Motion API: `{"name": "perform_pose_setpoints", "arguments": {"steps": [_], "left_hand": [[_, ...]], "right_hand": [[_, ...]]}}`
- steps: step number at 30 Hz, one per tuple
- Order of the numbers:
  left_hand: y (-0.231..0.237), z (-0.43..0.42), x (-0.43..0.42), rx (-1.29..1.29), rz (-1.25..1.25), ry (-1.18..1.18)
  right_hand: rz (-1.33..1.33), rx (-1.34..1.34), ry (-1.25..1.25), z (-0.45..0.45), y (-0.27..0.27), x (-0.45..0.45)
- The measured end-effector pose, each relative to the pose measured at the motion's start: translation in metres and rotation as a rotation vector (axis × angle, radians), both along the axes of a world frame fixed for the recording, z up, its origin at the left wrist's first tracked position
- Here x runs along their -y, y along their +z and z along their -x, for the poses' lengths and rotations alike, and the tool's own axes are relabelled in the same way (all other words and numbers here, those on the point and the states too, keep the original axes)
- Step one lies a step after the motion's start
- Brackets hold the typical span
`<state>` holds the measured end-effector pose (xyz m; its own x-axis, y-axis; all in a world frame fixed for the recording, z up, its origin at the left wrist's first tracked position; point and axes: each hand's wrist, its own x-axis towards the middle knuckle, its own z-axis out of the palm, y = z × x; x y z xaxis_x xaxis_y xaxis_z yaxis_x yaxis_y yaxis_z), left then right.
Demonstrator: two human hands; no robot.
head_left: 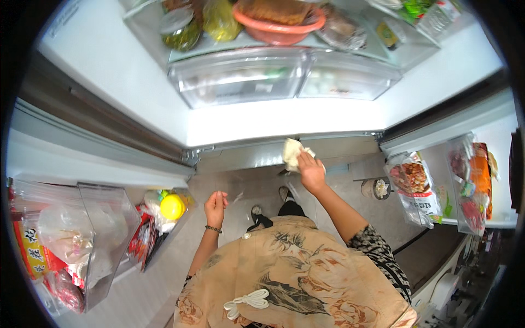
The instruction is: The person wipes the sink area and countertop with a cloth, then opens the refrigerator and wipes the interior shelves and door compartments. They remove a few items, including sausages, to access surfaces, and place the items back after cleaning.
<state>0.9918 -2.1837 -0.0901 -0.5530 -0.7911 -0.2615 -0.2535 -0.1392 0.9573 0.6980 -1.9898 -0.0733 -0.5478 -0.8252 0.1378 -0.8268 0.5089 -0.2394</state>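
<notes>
Before me stands a refrigerator with both doors swung wide. My right hand (312, 171) grips a crumpled cream cloth (292, 154) at the refrigerator's lower front edge (262, 153). Whether the cloth touches that edge or hangs just in front of it, I cannot tell. My left hand (215, 208), a beaded bracelet on its wrist, hangs over the floor with its fingers curled and nothing visible in them. Above the bare white base of the compartment (287, 117) sit two clear drawers (242, 78) (344, 80), both pushed in.
A coral plastic basin (279, 33) with food rests on the shelf above the drawers, beside a lidded jar (180, 30). Packaged food fills the left door bin (108, 242) and right door bin (455, 184). A small waste bin (369, 189) stands on the floor at right.
</notes>
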Motion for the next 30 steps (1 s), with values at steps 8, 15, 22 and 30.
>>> {"name": "perform_pose_setpoints", "arguments": {"steps": [8, 15, 22, 30], "left_hand": [[0.063, 0.104, 0.017, 0.005, 0.487, -0.036], [0.145, 0.225, 0.032, -0.128, 1.052, -0.038], [0.199, 0.315, 0.075, -0.137, 1.455, 0.088], [0.194, 0.349, 0.112, -0.034, 1.545, 0.171]], "right_hand": [[1.038, 1.064, -0.526, 0.077, 0.095, -0.043], [1.161, 0.160, -0.483, 0.246, 0.208, -0.033], [0.338, -0.404, -0.385, 0.365, 0.200, 0.043], [0.095, -0.223, -0.259, 0.453, 0.206, 0.097]]}}
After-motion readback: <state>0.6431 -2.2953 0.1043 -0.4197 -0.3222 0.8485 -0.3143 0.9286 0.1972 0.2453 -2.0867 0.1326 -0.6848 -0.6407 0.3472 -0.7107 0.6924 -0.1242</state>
